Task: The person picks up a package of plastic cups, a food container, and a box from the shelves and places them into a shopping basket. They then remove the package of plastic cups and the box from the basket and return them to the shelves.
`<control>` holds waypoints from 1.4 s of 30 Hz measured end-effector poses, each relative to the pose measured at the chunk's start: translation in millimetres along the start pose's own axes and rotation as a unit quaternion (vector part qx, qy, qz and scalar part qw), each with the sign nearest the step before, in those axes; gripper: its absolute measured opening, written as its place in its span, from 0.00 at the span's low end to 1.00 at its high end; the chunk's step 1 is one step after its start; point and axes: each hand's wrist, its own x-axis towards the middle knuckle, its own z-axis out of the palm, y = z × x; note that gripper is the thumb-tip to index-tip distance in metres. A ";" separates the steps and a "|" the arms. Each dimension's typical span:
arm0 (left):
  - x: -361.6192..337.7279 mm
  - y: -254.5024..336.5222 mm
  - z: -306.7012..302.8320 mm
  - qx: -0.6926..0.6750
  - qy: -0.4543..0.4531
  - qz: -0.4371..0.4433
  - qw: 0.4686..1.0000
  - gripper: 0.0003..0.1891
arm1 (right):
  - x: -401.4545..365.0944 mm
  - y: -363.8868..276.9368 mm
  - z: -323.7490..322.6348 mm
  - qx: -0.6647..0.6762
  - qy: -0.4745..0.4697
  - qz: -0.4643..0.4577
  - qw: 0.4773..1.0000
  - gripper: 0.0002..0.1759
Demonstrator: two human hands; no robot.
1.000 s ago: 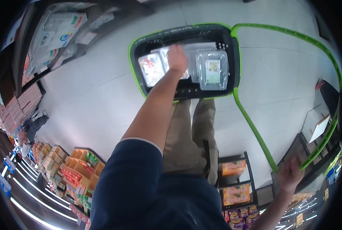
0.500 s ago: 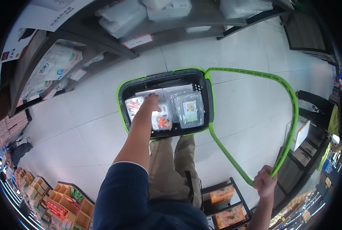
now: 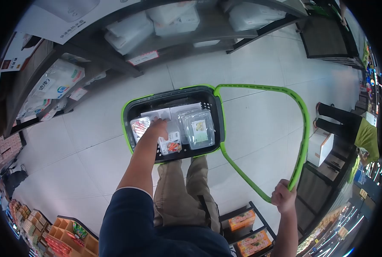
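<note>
My left hand [image 3: 158,128] reaches down into a black shopping basket [image 3: 216,112] with green edging. Its thumb and fingers are apart and touch the packs there; the fingertips are partly hidden. Beside the thumb lies a clear food pack [image 3: 170,146] with a white label and orange-red contents. Left of the hand is another pack [image 3: 139,127] with red and white contents. A clear lidded container [image 3: 200,130] with a green-and-white label sits on the right side of the basket. My right hand [image 3: 284,195] is closed around the basket's long green handle [image 3: 305,124], which swings out to the right.
Dark shelves [image 3: 165,51] with plastic-wrapped goods stand beyond the basket. A person in a yellow-green top [image 3: 366,137] is at the right, near a white box [image 3: 321,147]. Orange boxes [image 3: 254,243] sit on a low rack near my legs; a wooden display [image 3: 66,233] stands lower left.
The view has shifted, so the basket and handle appear further left. My left hand has moved slightly toward me over the packs. The right hand keeps its hold on the handle.
</note>
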 end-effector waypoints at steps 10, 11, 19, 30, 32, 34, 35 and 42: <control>-22.8 30.5 34.6 0.011 0.103 -0.029 0.994 0.49 | -3.0 -3.3 -3.9 -0.021 -0.029 0.008 0.999 0.15; -25.6 29.1 39.3 0.021 0.134 -0.031 0.990 0.51 | -4.2 -4.5 -4.1 -0.034 -0.024 -0.006 0.999 0.16; -58.7 -18.3 39.7 -0.035 0.257 -0.036 0.965 0.50 | -3.8 7.7 -12.9 -0.146 -0.006 -0.126 0.981 0.19; -214.6 0.2 47.9 -0.512 0.254 -0.168 0.803 0.23 | 13.1 -27.1 -8.9 -0.097 -0.131 -0.189 0.968 0.21; -226.0 5.4 65.0 -0.583 0.263 -0.116 0.760 0.14 | 20.8 -29.9 -20.8 -0.047 -0.157 -0.197 0.967 0.20; -249.8 24.3 68.1 -0.624 0.232 -0.107 0.738 0.12 | 29.7 -25.6 -33.8 -0.063 -0.054 -0.286 0.955 0.19; -254.7 34.7 74.8 -0.656 0.234 -0.110 0.709 0.11 | 37.8 -24.1 -46.8 -0.062 -0.031 -0.296 0.953 0.18; -298.3 122.7 79.4 -0.756 0.285 -0.159 0.568 0.09 | 123.8 -30.2 -139.3 0.012 -0.013 -0.259 0.966 0.16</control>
